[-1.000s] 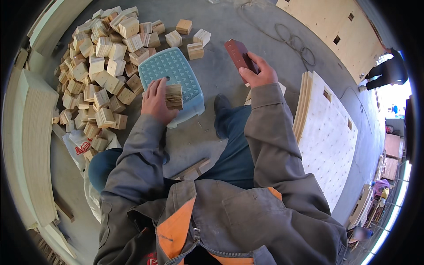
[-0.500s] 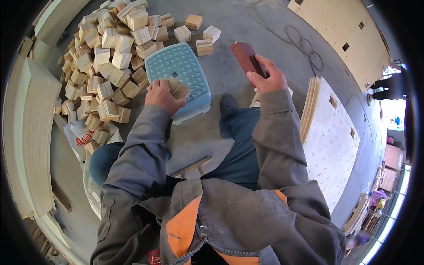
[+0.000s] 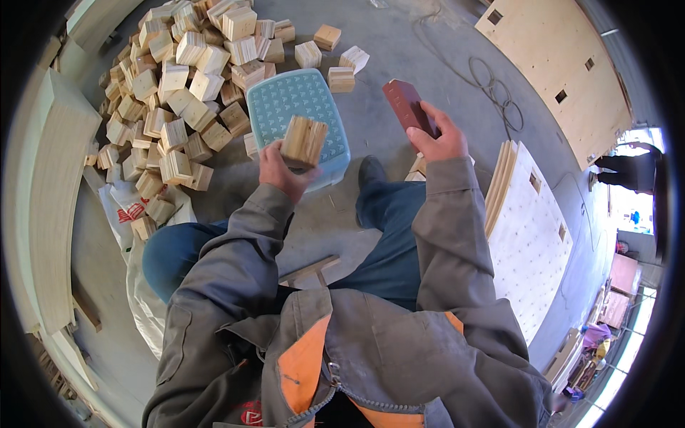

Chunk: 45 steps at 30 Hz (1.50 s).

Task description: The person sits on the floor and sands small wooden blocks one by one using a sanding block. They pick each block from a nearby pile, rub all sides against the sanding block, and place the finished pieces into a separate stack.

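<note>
My left hand (image 3: 283,171) is closed around a wooden block (image 3: 305,141) of layered wood, gripping it from below and the left. This block is held over the near part of a light blue plastic stool (image 3: 275,100) with a patterned top. Off to the right of the stool, my right hand (image 3: 444,137) grips a dark red sanding block (image 3: 408,103), flat and rectangular, with thumb and fingers on its near end. The two held things are apart. Some of the left fingers are hidden behind the wooden block.
A large heap of wooden blocks (image 3: 175,107) lies left of the stool, partly on a white sack (image 3: 143,267). Several more lie beyond it. Leaning sheets of plywood (image 3: 531,235) stand at the right, a cable (image 3: 492,89) coils on the floor, and another person (image 3: 628,171) stands far right.
My left hand has lifted the wooden block and turned it, so that another face shows. My right hand keeps the sanding block at nearly the same place. The view has shifted slightly.
</note>
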Available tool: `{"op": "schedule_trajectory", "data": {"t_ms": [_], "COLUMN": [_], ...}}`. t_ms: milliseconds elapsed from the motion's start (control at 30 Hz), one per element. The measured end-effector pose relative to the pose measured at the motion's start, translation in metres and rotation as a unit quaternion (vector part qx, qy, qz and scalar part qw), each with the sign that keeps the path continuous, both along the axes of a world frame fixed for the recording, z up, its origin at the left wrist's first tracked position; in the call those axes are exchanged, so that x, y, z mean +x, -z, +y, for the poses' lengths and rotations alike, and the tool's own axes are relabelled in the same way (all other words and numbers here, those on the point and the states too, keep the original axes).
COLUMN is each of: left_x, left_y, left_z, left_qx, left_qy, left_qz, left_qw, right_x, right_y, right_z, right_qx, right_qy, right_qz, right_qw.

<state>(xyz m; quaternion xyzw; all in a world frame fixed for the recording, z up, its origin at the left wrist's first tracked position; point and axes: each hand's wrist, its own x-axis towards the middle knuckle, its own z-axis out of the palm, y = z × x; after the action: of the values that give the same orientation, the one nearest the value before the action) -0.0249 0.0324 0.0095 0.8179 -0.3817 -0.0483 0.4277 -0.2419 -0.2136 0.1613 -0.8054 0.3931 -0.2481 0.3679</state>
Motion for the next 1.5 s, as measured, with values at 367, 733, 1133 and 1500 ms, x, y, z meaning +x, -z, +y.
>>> {"op": "schedule_trajectory", "data": {"t_ms": [367,733,1133,1500], "left_x": [0.031,0.044,0.028,0.025], "left_y": [0.009,0.043,-0.034,-0.045], "left_z": [-0.001,-0.024,-0.016,-0.038], "left_qx": [0.001,-0.035,-0.076,-0.023], "left_qy": [0.127,0.203,0.094,0.137], "left_qz": [0.141,0.22,-0.092,-0.184], "left_qw": [0.982,0.953,0.988,0.973], "right_x": [0.001,-0.004,0.004,-0.009], "right_y": [-0.008,-0.005,-0.003,-0.002], "right_z": [0.009,0.004,0.009,0.002], "right_qx": [0.043,0.064,0.021,0.005], "right_qy": [0.0,0.016,-0.007,-0.022], "right_qz": [-0.002,0.032,0.037,0.037], "right_qw": [0.999,0.997,0.999,0.999]}}
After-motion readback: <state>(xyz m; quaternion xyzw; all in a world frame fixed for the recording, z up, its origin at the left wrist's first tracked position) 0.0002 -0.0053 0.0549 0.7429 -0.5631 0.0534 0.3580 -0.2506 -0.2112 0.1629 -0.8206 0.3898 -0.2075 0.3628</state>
